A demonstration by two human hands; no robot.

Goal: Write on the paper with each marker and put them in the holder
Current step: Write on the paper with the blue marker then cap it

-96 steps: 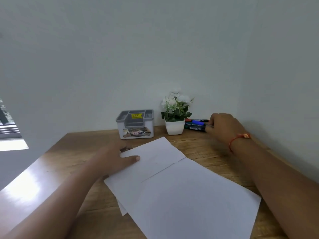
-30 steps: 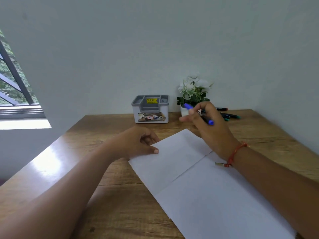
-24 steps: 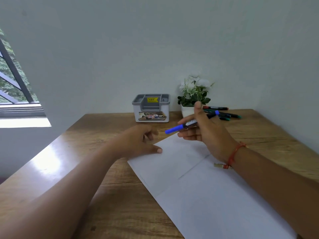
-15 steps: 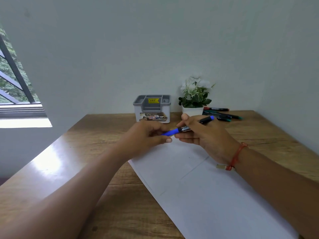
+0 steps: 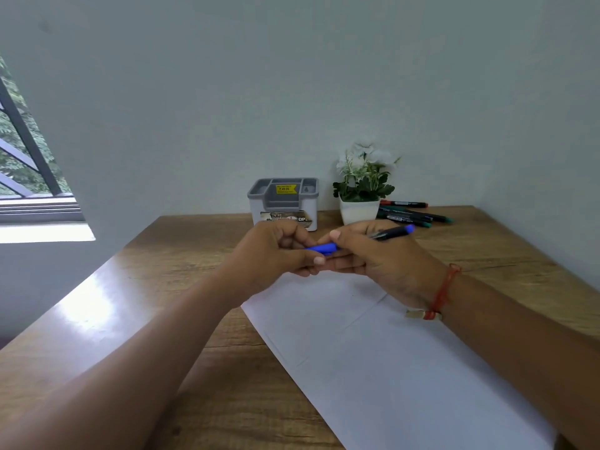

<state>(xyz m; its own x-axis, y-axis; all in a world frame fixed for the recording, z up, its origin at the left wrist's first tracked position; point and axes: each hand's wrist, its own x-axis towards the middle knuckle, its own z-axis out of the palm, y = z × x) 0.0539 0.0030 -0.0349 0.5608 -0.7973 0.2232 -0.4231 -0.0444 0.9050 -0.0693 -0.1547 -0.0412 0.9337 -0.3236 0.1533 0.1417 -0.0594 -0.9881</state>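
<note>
Near the centre of the frame both hands meet over the far edge of the paper (image 5: 373,345); the right hand (image 5: 383,258) is closed around the dark barrel of the blue marker (image 5: 388,233), whose blue tail end sticks out toward the right, while the left hand (image 5: 276,251) pinches the blue cap (image 5: 321,247) between thumb and fingers; the step in hand looks like uncapping, though whether the cap has started to part from the barrel cannot be told, since the fingers hide the joint. To do it well, pull straight along the marker's length with a slight twist, not bending it sideways; hold the barrel firmly near the cap so the tip does not jerk free and streak the sheet or the fingers; keep the cap in the left hand, since it must go back on before the marker is stowed. The paper lies bare on the wooden table (image 5: 181,254) below the hands, ready for the first mark. The grey holder (image 5: 284,203) stands at upper centre against the wall, empty as far as the view shows; just right of it is a small potted plant (image 5: 362,190), and beyond that the other markers (image 5: 412,214) lie in a loose group on the table, well apart from the hands.
</note>
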